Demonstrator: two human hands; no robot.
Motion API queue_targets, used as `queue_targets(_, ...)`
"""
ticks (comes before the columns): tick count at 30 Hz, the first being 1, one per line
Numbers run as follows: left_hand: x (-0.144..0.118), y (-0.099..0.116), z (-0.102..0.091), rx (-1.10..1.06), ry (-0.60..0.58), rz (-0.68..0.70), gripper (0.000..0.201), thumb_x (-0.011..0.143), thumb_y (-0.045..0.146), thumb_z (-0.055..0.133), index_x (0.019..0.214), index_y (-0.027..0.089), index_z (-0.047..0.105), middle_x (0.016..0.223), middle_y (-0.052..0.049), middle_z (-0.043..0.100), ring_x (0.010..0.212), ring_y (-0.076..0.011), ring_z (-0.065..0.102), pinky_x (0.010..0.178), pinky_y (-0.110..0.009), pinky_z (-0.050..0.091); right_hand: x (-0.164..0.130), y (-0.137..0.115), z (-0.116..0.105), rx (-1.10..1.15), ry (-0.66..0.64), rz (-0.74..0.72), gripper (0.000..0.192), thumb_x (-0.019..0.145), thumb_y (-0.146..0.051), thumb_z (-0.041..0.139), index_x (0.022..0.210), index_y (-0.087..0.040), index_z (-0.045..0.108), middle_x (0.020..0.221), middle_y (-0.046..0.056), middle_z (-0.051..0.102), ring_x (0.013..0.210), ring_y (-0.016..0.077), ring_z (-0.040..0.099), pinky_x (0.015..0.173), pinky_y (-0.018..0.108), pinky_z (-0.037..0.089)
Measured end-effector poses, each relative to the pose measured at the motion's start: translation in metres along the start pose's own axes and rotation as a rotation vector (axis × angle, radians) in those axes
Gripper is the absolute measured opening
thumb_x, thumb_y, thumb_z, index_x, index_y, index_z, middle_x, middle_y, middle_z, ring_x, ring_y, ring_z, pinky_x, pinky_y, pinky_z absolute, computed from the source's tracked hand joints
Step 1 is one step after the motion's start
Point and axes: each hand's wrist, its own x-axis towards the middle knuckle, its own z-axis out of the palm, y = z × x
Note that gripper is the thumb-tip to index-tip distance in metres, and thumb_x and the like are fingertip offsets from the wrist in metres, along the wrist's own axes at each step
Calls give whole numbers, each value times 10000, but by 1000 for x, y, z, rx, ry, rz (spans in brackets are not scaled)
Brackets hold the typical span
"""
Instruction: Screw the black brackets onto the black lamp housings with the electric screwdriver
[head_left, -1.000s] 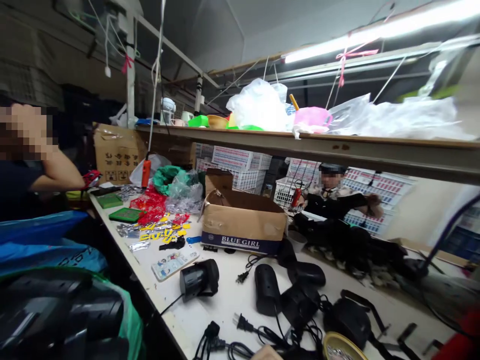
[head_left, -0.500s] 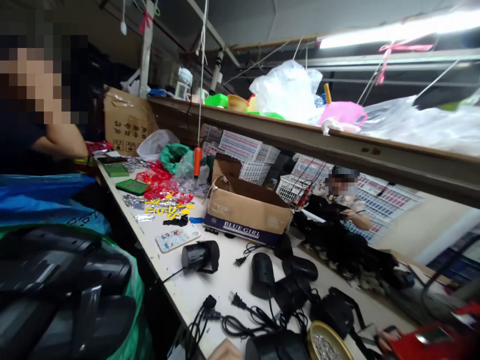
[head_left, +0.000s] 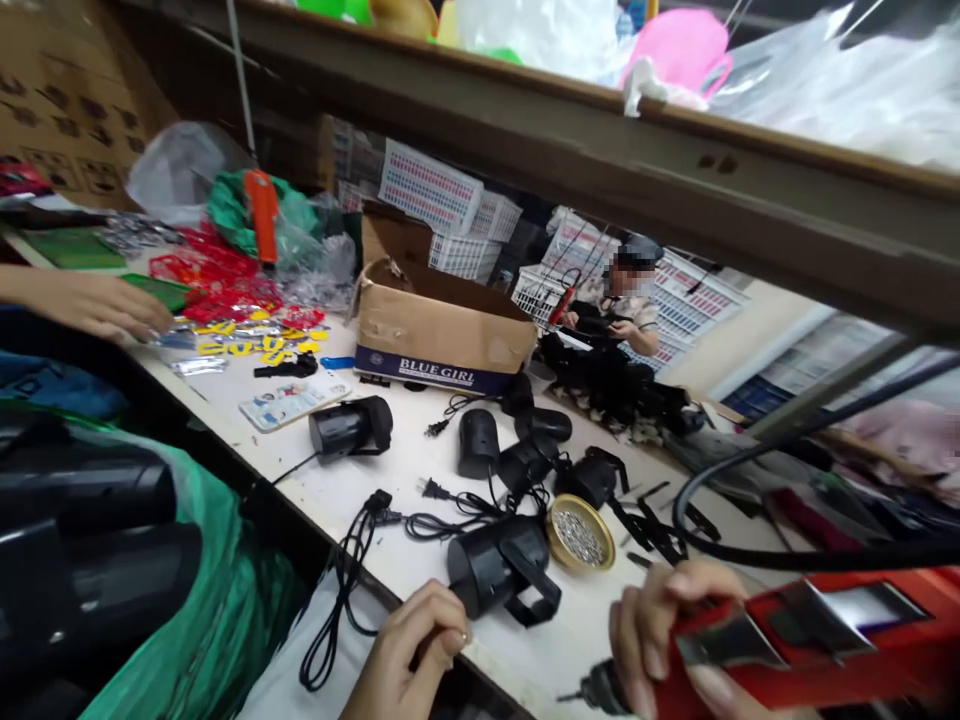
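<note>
— Nearest? Right hand [head_left: 667,640] wrapped tight around red electric screwdriver [head_left: 787,640], glossy plastic, metal bit pointing left.
— Left hand [head_left: 409,655]? Curled, fingertips pinched on something too small to tell, touching black lamp housing [head_left: 499,565] lying on white table [head_left: 405,470].
— Beyond? Round brass tin [head_left: 579,533] of screws, then dented cardboard box [head_left: 435,335].

A small assembly workshop: the long white counter [head_left: 420,470] carries black lamp housings [head_left: 351,426] with loose cords, beside a cardboard box [head_left: 439,335]. Behind the box, stacked plastic crates [head_left: 431,190] and another person [head_left: 626,300] working.
</note>
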Motion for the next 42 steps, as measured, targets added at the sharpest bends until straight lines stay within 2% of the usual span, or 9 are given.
queue_targets(2,-1,0,1,17,-39,8,277,1065,339,474,855,207,597,829,-23,587,751,-150,578,685,-249,431,7,-2,14,47,32,4,271,909,-441,636,1109,-257,636,670,18,535,484,176,525,437,249,399)
queue_targets(7,-2,4,3,75,-72,16,189,1039,262,531,882,208,621,843,-21,626,734,-134,589,632,-222,419,15,11,44,169,329,-165,174,935,-391,593,915,-227,649,552,-50,474,399,117,430,441,222,388)
queue_targets(10,-2,7,3,91,-42,35,130,1016,230,577,897,214,627,849,-9,640,712,-118,580,628,-209,425,16,17,56,199,380,-176,178,937,-389,620,871,-224,631,546,-65,486,400,113,449,441,219,411)
queue_targets(26,-3,7,0,184,32,183,64,996,168,605,956,216,619,865,-3,658,702,-107,598,614,-200,460,12,20,58,209,232,-210,210,963,-408,577,915,-216,646,554,-55,484,380,117,450,444,225,425)
queue_targets(30,3,19,-4,362,-43,334,94,1016,121,545,1002,194,603,881,-27,680,792,-141,635,728,-244,501,12,19,55,210,222,-197,212,979,-394,564,935,-208,654,554,-47,489,394,116,459,451,212,432)
queue_targets(34,11,32,-1,559,-73,488,166,992,55,500,973,183,604,811,-17,681,686,-152,573,662,-282,455,10,10,42,208,168,-202,232,981,-422,567,974,-206,652,575,-39,503,416,117,490,458,212,449)
queue_targets(36,15,33,5,637,-46,512,223,991,33,473,1018,192,627,849,-12,716,772,-171,612,722,-288,471,12,8,36,183,108,-154,244,1000,-437,543,1019,-220,654,608,-24,537,451,141,537,476,243,490)
queue_targets(38,22,34,11,745,-16,536,244,1042,124,461,1192,195,639,1033,-30,759,1041,-208,637,895,-312,479,17,8,33,150,137,-181,241,1002,-420,538,1001,-217,667,598,-18,547,433,147,537,460,251,489)
queue_targets(42,35,33,19,956,-4,450,621,1035,461,527,1539,119,406,1518,-148,526,1447,-315,392,1117,-462,409,37,10,31,39,464,-350,194,887,-354,651,816,-176,675,502,-35,496,358,127,463,398,222,421)
